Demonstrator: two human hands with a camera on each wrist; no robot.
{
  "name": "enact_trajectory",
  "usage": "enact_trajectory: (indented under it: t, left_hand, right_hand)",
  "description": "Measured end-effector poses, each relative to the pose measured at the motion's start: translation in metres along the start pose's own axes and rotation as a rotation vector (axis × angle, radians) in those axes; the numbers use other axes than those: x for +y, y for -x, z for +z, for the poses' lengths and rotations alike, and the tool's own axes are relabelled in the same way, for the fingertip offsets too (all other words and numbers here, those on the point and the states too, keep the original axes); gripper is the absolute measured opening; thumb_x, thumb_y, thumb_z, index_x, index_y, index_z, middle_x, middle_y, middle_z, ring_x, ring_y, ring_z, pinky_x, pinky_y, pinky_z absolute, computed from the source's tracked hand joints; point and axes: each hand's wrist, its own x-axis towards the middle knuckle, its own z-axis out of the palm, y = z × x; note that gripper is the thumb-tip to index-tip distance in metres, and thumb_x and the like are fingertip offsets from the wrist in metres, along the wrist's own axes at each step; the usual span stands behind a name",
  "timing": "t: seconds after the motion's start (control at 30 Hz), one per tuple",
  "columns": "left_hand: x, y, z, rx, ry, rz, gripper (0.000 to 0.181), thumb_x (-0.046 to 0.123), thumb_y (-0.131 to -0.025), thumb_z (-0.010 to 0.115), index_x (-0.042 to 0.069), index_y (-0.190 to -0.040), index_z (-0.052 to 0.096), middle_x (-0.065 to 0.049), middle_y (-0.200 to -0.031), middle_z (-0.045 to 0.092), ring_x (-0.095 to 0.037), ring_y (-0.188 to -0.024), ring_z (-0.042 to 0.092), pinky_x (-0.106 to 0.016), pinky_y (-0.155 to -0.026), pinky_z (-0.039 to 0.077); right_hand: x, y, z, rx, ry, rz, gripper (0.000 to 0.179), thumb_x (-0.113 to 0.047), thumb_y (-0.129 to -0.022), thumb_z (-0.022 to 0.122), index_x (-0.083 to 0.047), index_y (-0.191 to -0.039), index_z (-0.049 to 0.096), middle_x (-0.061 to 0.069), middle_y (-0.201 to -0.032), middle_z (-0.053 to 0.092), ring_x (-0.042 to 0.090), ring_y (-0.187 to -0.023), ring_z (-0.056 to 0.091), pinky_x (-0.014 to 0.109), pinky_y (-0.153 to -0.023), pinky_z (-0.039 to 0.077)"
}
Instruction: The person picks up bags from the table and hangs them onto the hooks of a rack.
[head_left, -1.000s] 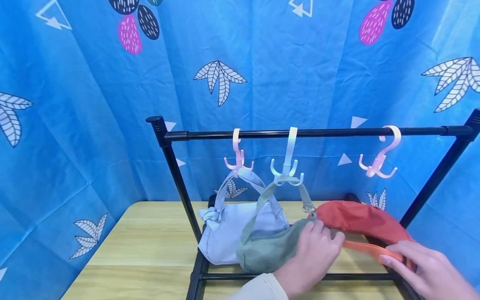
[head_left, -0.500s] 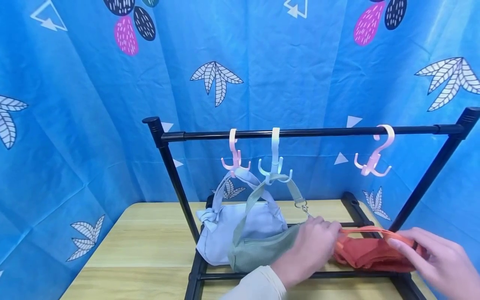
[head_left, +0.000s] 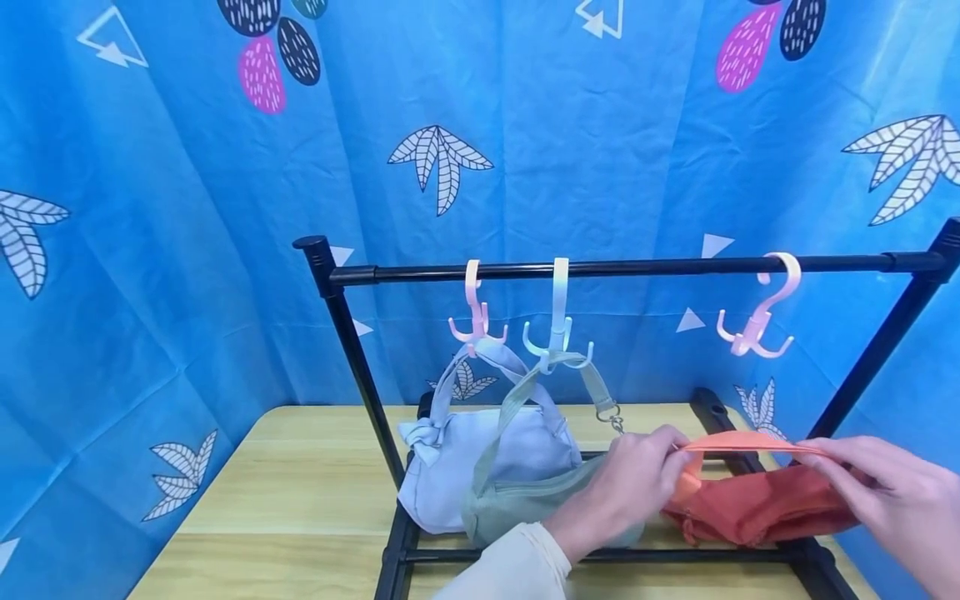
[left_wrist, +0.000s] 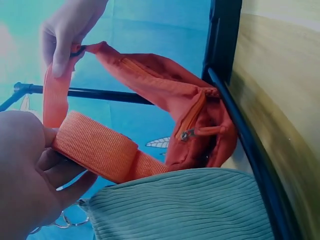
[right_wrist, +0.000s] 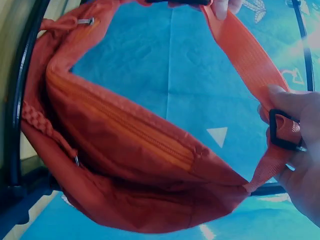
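A red zippered waist bag (head_left: 772,504) lies low at the rack's right, its body below its orange strap (head_left: 738,442). My left hand (head_left: 630,483) pinches the strap at its left part; in the left wrist view a wide strap loop (left_wrist: 97,145) curves over those fingers. My right hand (head_left: 888,492) grips the other end, beside a black buckle (right_wrist: 283,130) visible in the right wrist view. Partly behind my left hand, a green ribbed bag (head_left: 525,504) hangs by its strap from the light-blue hook (head_left: 558,321). A pale-blue bag (head_left: 480,450) hangs from a pink hook (head_left: 476,312).
Another pink hook (head_left: 759,317) is on the right of the black rack bar (head_left: 660,267). A lower bar (head_left: 697,556) crosses in front of the bags. The wooden table (head_left: 285,483) extends left, and a patterned blue curtain (head_left: 585,167) stands behind.
The red bag has swung from the back right down toward the front bar. The strap has risen level between my hands. The light-blue hook has shifted left along the bar.
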Motion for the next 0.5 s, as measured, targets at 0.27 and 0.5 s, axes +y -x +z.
enact_trajectory:
  t: [0.27, 0.5]
  left_hand:
    - [0.001, -0.005, -0.004, 0.004, 0.1, 0.028, 0.024, 0.036, -0.11, 0.05, 0.023, -0.116, 0.07, 0.016, -0.095, 0.074, 0.016, -0.066, 0.047, -0.001, -0.057, 0.042]
    - [0.0, -0.009, -0.012, 0.017, 0.139, 0.056, 0.021, 0.03, -0.108, 0.056, 0.02, -0.113, 0.073, 0.013, -0.089, 0.073, 0.014, -0.068, 0.048, 0.0, -0.062, 0.041]
  right_hand:
    - [0.003, -0.013, -0.006, 0.013, 0.003, 0.027, 0.024, 0.01, -0.075, 0.083, -0.004, -0.095, 0.079, 0.02, -0.084, 0.074, -0.033, -0.087, 0.032, -0.011, -0.069, 0.032]
    - [0.01, -0.021, -0.008, -0.044, -0.012, 0.001, 0.032, 0.016, -0.072, 0.083, -0.006, -0.096, 0.079, 0.014, -0.084, 0.075, -0.026, -0.082, 0.038, -0.006, -0.065, 0.036]
